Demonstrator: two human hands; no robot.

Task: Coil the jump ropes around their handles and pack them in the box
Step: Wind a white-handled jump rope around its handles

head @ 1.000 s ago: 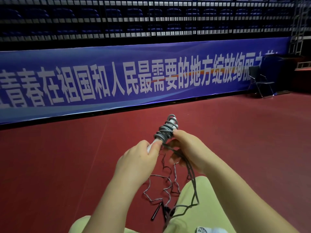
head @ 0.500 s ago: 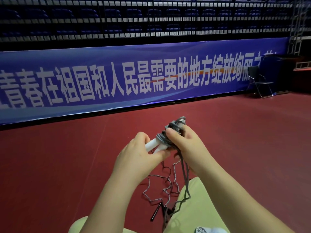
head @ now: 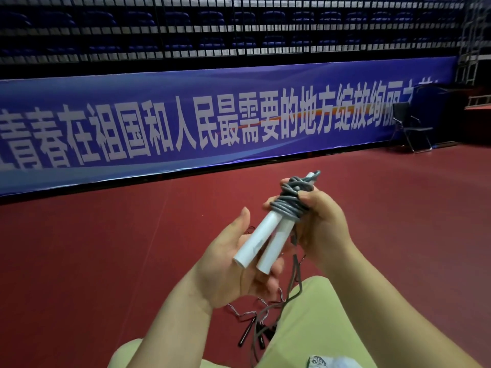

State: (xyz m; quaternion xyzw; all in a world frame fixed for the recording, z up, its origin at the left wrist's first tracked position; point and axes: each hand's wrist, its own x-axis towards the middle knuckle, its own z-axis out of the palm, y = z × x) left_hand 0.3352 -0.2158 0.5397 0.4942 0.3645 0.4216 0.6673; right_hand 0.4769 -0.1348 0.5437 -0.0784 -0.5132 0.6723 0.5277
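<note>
Two white handles lie side by side, their upper ends wound with grey jump rope coils. My right hand grips the coiled end, thumb pressed on the wraps. My left hand is palm up with relaxed fingers under the handles' lower ends, thumb raised and apart from them. A loose grey rope tail hangs from the coil down past my knee. A second thin striped rope with black handles lies on the red floor below my hands. No box is in view.
I sit on a red sports floor with my knee in pale green trousers under my right arm. A blue banner wall runs across the back. A black folding chair stands at the far right.
My left hand let go of the handles and turned palm up beneath them. My right hand now holds the coiled end alone, and the white handles tilted down into full view.
</note>
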